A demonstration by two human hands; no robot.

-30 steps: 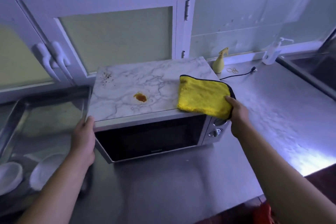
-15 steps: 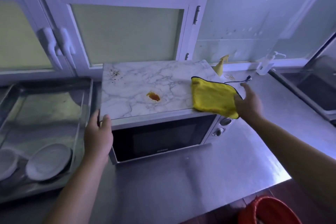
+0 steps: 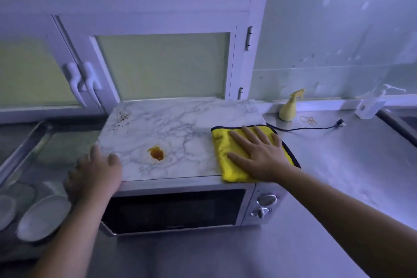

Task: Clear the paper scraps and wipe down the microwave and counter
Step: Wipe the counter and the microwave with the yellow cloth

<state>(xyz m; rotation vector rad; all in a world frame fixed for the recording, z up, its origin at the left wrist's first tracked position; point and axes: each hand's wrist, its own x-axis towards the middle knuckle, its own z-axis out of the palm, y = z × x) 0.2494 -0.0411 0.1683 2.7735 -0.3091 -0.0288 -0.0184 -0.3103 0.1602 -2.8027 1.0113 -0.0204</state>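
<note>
A bare stretch of grey stainless-steel counter (image 3: 225, 255) is seen nearest, in front of the silver microwave with a marble-patterned top (image 3: 176, 210). On the microwave's front face, two round silver knobs (image 3: 267, 200) are set one above the other, right of its dark door.

The front left corner of the microwave is held by the left hand (image 3: 97, 176): thumb and forefinger are laid on the top, and the other fingers are curled down the left side, though blurred. At the front right of the microwave's top, a folded yellow microfibre cloth with a black edge (image 3: 222, 142) is pressed flat by the right hand (image 3: 259, 153), whose fingers are spread wide and straight; nothing is gripped. The cloth's right edge overhangs the microwave slightly.

Between the two hands, an orange-brown stain (image 3: 156, 153) is seen on the top. A scatter of dark specks (image 3: 123, 116) lies at the back left corner.

Left of the microwave, round white plates (image 3: 42, 216) are kept in a metal tray (image 3: 27, 142). Right of its back corner, a pale yellow spray bottle (image 3: 288, 108) stands upright, with loose rubber bands (image 3: 308, 120) and a black cable (image 3: 304, 128) beside it. Behind the microwave, white-framed cabinet doors (image 3: 162, 65) are shut.
</note>
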